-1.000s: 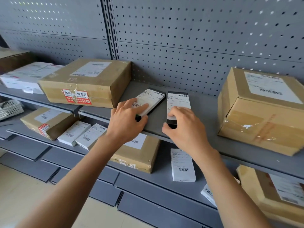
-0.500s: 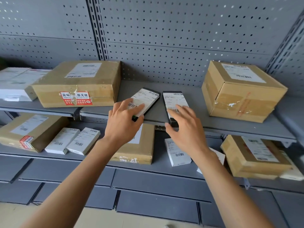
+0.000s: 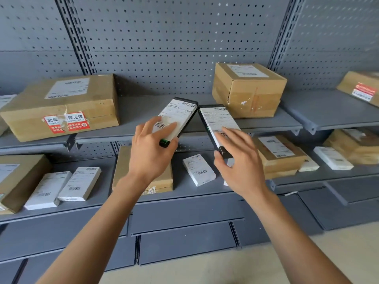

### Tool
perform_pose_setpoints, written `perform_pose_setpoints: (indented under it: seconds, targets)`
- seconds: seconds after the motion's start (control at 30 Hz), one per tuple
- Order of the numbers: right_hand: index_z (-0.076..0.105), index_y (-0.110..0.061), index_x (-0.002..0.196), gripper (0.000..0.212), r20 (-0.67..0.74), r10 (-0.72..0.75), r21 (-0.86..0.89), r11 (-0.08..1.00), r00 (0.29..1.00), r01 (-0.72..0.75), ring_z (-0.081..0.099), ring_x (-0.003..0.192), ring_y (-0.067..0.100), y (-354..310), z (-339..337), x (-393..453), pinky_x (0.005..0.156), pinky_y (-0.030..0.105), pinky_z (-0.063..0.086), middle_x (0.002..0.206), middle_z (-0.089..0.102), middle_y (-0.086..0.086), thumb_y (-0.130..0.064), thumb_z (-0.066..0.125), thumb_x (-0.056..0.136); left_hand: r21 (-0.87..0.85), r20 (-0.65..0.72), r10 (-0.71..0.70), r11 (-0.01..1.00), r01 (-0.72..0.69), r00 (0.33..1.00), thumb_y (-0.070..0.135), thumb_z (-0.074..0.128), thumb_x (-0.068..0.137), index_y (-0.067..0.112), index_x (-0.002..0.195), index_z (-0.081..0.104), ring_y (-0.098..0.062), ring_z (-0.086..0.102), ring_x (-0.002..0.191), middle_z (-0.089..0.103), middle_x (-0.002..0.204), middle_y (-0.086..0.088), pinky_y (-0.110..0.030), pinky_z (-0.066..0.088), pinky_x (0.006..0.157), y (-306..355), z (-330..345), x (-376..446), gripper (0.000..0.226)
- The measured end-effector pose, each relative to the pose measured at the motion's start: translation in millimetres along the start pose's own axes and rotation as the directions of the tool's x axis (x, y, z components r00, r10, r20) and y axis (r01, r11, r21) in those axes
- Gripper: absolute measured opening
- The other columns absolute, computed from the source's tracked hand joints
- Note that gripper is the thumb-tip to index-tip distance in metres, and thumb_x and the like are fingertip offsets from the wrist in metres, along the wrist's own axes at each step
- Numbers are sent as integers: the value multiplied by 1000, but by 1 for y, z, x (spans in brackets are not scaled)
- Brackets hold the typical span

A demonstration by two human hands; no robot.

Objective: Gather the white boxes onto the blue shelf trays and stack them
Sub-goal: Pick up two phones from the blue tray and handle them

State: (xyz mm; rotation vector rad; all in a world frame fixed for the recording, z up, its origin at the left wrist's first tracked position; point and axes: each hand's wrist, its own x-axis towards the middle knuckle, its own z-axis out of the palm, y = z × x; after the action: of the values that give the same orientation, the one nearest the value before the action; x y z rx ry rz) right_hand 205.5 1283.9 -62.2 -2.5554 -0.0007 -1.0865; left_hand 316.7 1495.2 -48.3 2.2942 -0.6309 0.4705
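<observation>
Two flat black boxes with white labels lie on the upper grey-blue shelf [image 3: 133,111], near ends sticking out past its front edge. My left hand [image 3: 150,154] grips the near end of the left black box [image 3: 180,113]. My right hand [image 3: 240,165] holds the right black box [image 3: 213,117], fingers on the label, thumb at its end. On the lower shelf [image 3: 184,193] lie white boxes: one in the middle [image 3: 199,170], two at the left [image 3: 48,189] [image 3: 81,183], two at the right [image 3: 333,157] [image 3: 308,163].
Large cardboard parcels stand on the upper shelf at the left [image 3: 61,107] and right [image 3: 248,89]. More cardboard parcels sit on the lower shelf [image 3: 123,167] [image 3: 281,154] [image 3: 18,177]. Perforated back panels rise behind. Bare shelf trays lie below.
Both black boxes have slid toward me and now overhang the shelf edge, splayed apart at the near ends. My right hand has closed on its box. The view has shifted right.
</observation>
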Motion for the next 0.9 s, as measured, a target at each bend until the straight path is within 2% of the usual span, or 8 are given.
perform_pose_setpoints:
  seconds: [0.2,0.33,0.6,0.8,0.9]
  targets:
    - [68,-11,128,43,-56,36,-77,996,998,-40,51,131,24,15,-50,-24,106,45,45,139,61,3,-30,55,92,1,15,95,995,-95,995,32,67,93,34,132,67,-28,39,132,49,149,-1,-47,37,110,38,10,-8,39]
    - [69,-11,127,41,-89,71,-121,989,993,-82,51,131,24,36,-89,-50,107,44,45,138,61,4,-26,59,91,-26,28,136,991,-135,990,33,66,93,36,131,67,-28,39,130,49,149,-1,-47,38,109,76,28,-18,39]
    - [70,-13,126,42,-142,235,-253,930,961,-265,52,129,21,99,-213,-152,100,47,50,136,64,1,-29,61,88,-208,145,310,938,-277,940,35,65,91,36,129,68,-29,42,128,51,147,1,-49,40,107,225,100,-77,39]
    - [69,-13,128,43,-225,360,-331,846,905,-419,50,131,23,139,-310,-236,106,46,45,137,63,1,-31,58,90,-295,218,432,884,-363,875,39,63,90,36,129,69,-30,41,130,52,146,0,-52,38,109,330,153,-132,39]
    - [68,-13,129,44,-265,397,-369,800,879,-473,49,131,23,150,-349,-271,109,42,42,138,62,1,-32,57,91,-321,241,480,860,-398,843,35,67,92,38,130,67,-28,41,133,51,147,2,-48,37,111,372,174,-155,38]
